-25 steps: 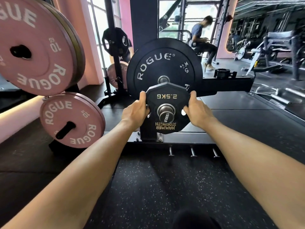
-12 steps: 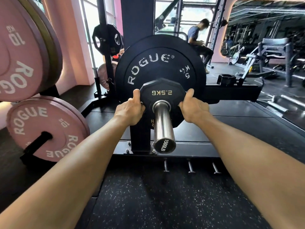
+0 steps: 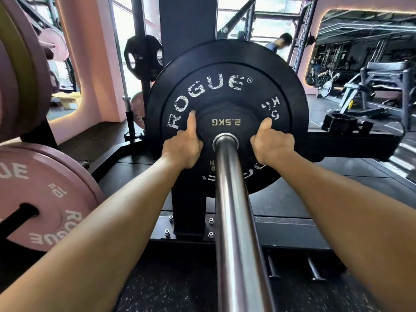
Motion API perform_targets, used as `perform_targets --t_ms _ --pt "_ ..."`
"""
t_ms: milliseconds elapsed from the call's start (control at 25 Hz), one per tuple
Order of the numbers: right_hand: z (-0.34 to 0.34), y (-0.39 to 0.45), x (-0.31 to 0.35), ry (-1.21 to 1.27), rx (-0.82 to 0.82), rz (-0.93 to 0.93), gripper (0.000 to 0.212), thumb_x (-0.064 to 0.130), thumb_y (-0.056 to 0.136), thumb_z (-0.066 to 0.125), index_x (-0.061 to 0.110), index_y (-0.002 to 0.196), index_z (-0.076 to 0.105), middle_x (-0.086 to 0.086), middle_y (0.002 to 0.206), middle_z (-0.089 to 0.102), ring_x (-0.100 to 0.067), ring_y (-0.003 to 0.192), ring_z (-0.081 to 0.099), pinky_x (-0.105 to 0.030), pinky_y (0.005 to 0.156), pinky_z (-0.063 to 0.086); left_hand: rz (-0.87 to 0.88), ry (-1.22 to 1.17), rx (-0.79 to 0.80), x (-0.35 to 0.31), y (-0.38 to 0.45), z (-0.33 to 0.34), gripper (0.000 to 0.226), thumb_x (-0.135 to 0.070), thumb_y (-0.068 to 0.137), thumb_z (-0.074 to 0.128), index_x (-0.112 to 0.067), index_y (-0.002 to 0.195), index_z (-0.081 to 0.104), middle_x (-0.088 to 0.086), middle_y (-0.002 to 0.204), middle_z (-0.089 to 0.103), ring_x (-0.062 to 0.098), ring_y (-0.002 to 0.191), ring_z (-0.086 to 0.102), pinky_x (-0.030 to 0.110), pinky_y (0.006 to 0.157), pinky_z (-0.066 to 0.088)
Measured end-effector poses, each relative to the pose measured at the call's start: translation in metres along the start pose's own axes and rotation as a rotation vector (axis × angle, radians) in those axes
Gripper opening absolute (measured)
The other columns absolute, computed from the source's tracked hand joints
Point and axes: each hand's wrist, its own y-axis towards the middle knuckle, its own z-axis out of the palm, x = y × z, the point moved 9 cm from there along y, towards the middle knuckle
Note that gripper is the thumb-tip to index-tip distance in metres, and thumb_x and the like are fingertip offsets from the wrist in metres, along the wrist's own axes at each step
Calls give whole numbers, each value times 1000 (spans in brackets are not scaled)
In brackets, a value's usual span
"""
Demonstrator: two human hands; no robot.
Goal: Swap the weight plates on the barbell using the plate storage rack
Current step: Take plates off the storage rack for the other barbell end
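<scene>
Hands grip the small black plate (image 3: 225, 124) marked 2.5KG from both sides; the left hand (image 3: 183, 147) is curled round its left edge with the thumb pointing straight up along the rim; the right hand (image 3: 271, 146) is curled round its right edge, thumb raised the same way, fingers hidden behind the plate; both bare forearms reach in from the bottom corners; the small plate sits on the steel barbell sleeve (image 3: 234, 210), which runs from its centre hole toward the camera; it lies flat against the big black plate (image 3: 227, 70) lettered ROGUE, which is further along the same sleeve; behind that stands a dark upright post (image 3: 188, 30); at the left, pink plates (image 3: 45, 197) hang on the storage rack (image 3: 24, 213), well apart from the barbell; the speckled rubber floor (image 3: 168, 289) lies below; a seated person (image 3: 279, 45) shows beyond the big plate.
</scene>
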Motion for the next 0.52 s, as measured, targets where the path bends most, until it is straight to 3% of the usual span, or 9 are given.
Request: perform_targets --t_ms 120,240,400,520 --pt "13 25 4 -65 28 -4 48 9 99 43 -2 141 23 -8 132 52 -28 107 62 -32 77 38 -22 37 -50 0 25 3 77 -30 100 38 -24 156 -16 21 119 57 38 94 61 39 76 34" --pt "19 35 5 -65 8 -9 50 10 100 42 -4 141 17 -8 127 56 -28 106 63 -31 75 37 -23 78 -87 1 32 4 78 -29 100 37 -22 155 -18 19 114 56 32 79 54 38 71 35" --pt "16 32 5 -2 98 -22 34 10 100 41 4 133 36 -3 122 51 -29 97 63 -35 77 41 -31 20 30 2 37 7 80 -30 101 37 -28 153 -24 21 126 53 38 106 58 41 84 37" --pt "13 27 -6 195 154 17 40 32 102 39 8 133 28 -9 117 61 -30 95 59 -37 77 36 -17 -91 195 10 38 7 88 -35 95 46 -33 153 -21 22 143 44 37 123 53 46 106 39"
